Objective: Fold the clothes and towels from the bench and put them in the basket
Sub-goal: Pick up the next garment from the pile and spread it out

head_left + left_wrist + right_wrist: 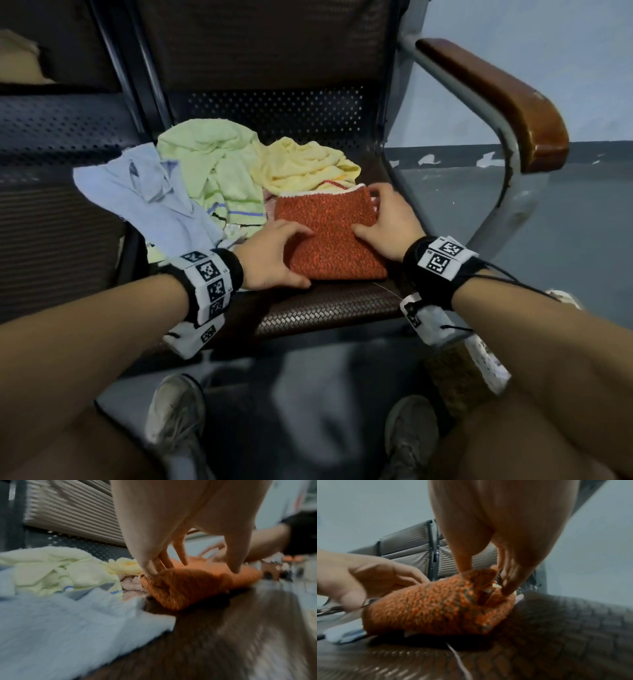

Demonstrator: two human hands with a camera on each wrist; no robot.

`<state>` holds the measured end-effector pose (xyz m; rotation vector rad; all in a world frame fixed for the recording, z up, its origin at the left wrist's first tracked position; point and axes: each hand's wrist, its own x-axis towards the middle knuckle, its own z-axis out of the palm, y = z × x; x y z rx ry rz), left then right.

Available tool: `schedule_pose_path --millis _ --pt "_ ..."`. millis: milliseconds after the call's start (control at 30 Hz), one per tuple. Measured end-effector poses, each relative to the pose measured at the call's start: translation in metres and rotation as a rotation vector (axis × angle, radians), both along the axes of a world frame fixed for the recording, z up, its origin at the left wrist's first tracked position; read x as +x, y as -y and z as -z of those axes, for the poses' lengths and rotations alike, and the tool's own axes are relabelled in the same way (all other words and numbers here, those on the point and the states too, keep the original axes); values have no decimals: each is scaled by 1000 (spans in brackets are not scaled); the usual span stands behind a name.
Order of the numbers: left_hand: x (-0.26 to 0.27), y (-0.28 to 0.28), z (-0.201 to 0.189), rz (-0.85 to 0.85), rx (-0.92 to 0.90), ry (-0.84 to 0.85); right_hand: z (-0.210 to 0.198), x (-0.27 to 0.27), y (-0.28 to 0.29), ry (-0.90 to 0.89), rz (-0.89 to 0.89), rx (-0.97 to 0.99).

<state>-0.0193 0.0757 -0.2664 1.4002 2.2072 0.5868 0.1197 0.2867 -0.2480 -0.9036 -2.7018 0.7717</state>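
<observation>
Orange towel (329, 236), folded into a thick rectangle, lies on the near right part of the bench seat (325, 308), white edge showing along its far side. Left hand (274, 255) grips the towel's near left corner: thumb at the near edge, fingers curled over the top. Right hand (387, 222) clasps the right edge, thumb on top, fingers wrapped around the far right corner. Just left of the towel, touching it, a heap: yellow towel (305, 164) at the far side, pale green towel (212, 164) with striped border left of that, light blue shirt (147, 198) farthest left. Wooden armrest (496, 99) stands at far right.
</observation>
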Motion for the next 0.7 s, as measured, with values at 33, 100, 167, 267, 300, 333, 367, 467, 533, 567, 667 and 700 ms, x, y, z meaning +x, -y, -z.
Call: schedule_pose_path --millis 33,100,167,267,300,333,367,467,533,567,667,700 --pt "2 4 5 39 -20 -62 -4 3 2 -37 -76 85" --pt "1 8 11 19 -11 -110 -8 9 7 -19 -287 133" --pt "-4 10 12 -63 5 -143 -7 16 15 129 -443 57" --pt "-9 11 10 -140 52 -205 2 24 23 307 -525 94" --pt "-9 11 9 -165 69 -186 3 25 23 309 -521 112" --pt "-10 11 6 -189 78 -150 3 24 23 292 -504 114" --pt "-11 10 4 -211 83 -111 1 23 21 259 -477 109" --pt "-15 9 -1 -262 84 -27 -9 24 15 155 -364 99" --pt "-18 9 -3 -329 118 38 -15 24 8 83 -276 0" --pt "-18 9 -3 -366 140 72 -16 23 4 41 -227 -89" --pt "-17 6 -3 -461 165 126 -14 21 -4 -49 -108 -376" --pt "-16 4 -2 -498 165 134 -11 20 -5 -32 -88 -408"
